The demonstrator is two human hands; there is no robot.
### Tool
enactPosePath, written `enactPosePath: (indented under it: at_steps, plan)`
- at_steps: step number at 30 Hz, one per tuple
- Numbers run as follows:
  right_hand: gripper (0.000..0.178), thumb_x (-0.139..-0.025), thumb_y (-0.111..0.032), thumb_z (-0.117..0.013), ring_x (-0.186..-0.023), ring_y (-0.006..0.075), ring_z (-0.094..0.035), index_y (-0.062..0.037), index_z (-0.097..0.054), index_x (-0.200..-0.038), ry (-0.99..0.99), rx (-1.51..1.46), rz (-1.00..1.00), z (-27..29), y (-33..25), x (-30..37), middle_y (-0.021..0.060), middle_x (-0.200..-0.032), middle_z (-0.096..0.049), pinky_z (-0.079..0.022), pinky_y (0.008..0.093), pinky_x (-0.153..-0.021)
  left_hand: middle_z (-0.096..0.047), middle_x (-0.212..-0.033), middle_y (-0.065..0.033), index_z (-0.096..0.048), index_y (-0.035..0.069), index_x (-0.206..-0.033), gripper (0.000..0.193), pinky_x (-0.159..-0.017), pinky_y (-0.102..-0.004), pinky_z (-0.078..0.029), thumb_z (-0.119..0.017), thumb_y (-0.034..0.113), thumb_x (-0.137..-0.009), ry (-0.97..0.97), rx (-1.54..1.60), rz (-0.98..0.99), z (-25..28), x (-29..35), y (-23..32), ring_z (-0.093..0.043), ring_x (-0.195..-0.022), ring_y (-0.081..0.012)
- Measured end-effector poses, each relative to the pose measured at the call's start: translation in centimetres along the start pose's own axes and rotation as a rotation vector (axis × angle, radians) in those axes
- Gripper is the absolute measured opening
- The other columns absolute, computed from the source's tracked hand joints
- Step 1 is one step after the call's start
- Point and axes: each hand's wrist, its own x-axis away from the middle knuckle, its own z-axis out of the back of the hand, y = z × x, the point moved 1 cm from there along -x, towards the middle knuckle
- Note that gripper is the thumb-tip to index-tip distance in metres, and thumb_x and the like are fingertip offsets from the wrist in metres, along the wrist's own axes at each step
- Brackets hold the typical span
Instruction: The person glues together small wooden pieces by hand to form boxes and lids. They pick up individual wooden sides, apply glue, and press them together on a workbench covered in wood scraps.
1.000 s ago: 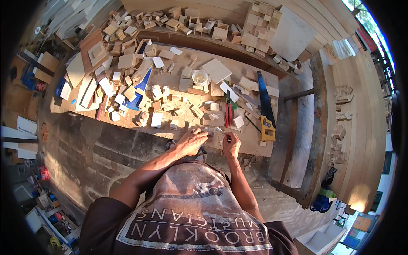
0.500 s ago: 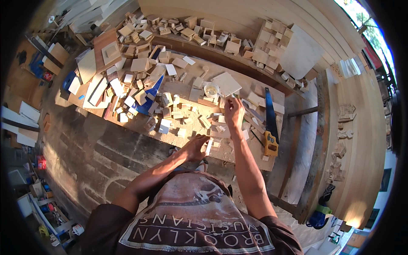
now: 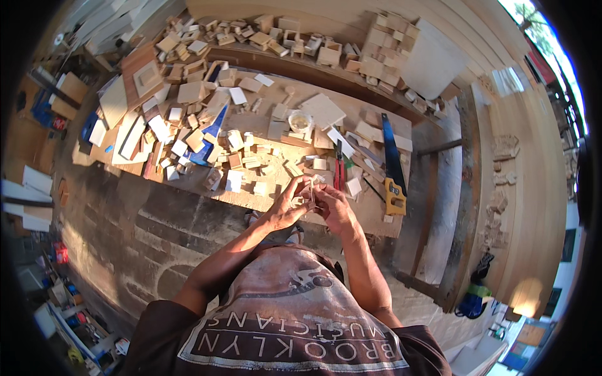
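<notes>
My left hand (image 3: 290,205) is closed on a small pale wooden piece (image 3: 313,190), held upright just over the bench's front edge. From the other side my right hand (image 3: 335,208) meets it, fingers pinched together at the same piece; whether it also holds something small is hidden. Beyond my right hand lie pliers (image 3: 339,170) with red handles. A clear round cup (image 3: 300,123) with pale contents stands farther back on the bench. Small wooden blocks (image 3: 251,161) lie in sawdust to the left of my hands.
A handsaw (image 3: 392,160) with a yellow handle lies at the bench's right. Piled offcuts and a blue triangular piece (image 3: 212,139) cover the left. Small wooden boxes (image 3: 328,55) line the back shelf. A wooden panel (image 3: 527,207) with small wooden models stands at far right.
My right hand has come back from beside the cup and joined my left at the small piece. The left hand has lifted slightly, and the pliers now show. The view has shifted a little.
</notes>
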Motion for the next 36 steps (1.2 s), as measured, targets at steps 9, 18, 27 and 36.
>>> enactPosePath:
  at_steps: [9, 18, 27, 36]
  plan:
    - [0.016, -0.089, -0.014, -0.071, -0.072, 0.0072, -0.057, -0.0046, -0.065, -0.1, 0.381, 0.161, 0.18, 8.4, 8.7, -1.7, 0.0008, -0.085, -0.068, -0.043, 0.0231, -0.062, -0.056, -0.131, -0.0086, -0.065, 0.007, -0.117, 0.038, -0.108, -0.0431, -0.04, -0.074, 0.01, -0.08, -0.092, -0.987, -0.058, 0.0, -0.3, -5.6, -0.048, -0.124, -0.0307]
    - [0.02, -0.089, -0.011, -0.069, -0.067, 0.0068, -0.057, 0.0021, -0.071, -0.104, 0.507, 0.209, 0.219, 8.4, 12.1, -4.7, 0.002, -0.081, -0.069, -0.044, 0.0227, -0.058, -0.06, -0.126, -0.0042, -0.069, 0.014, -0.115, 0.028, -0.098, -0.0477, -0.046, -0.058, 0.012, -0.089, -0.196, -1.261, -0.329, 0.4, -0.1, -8.4, -0.049, -0.124, -0.0302]
    - [0.016, -0.088, -0.01, -0.069, -0.063, 0.0071, -0.054, 0.0036, -0.072, -0.097, 0.545, 0.526, 0.367, 9.2, 13.2, -6.1, 0.0009, -0.075, -0.068, -0.044, 0.0246, -0.057, -0.058, -0.129, -0.0018, -0.067, 0.008, -0.117, 0.03, -0.103, -0.0469, -0.044, -0.052, 0.011, -0.091, -0.285, -1.261, -0.344, 0.8, 0.4, -9.2, -0.046, -0.129, -0.0295]
    - [0.016, -0.084, -0.014, -0.069, -0.068, 0.0115, -0.064, -0.0006, -0.073, -0.092, 0.608, 0.782, 0.38, 7.7, 12.0, -5.5, 0.0081, -0.075, -0.071, -0.051, 0.0279, -0.065, -0.057, -0.131, -0.0009, -0.069, 0.005, -0.115, 0.029, -0.106, -0.0485, -0.041, -0.051, 0.014, -0.093, -0.343, -1.323, -0.303, 0.7, 0.5, -8.4, -0.043, -0.131, -0.0283]
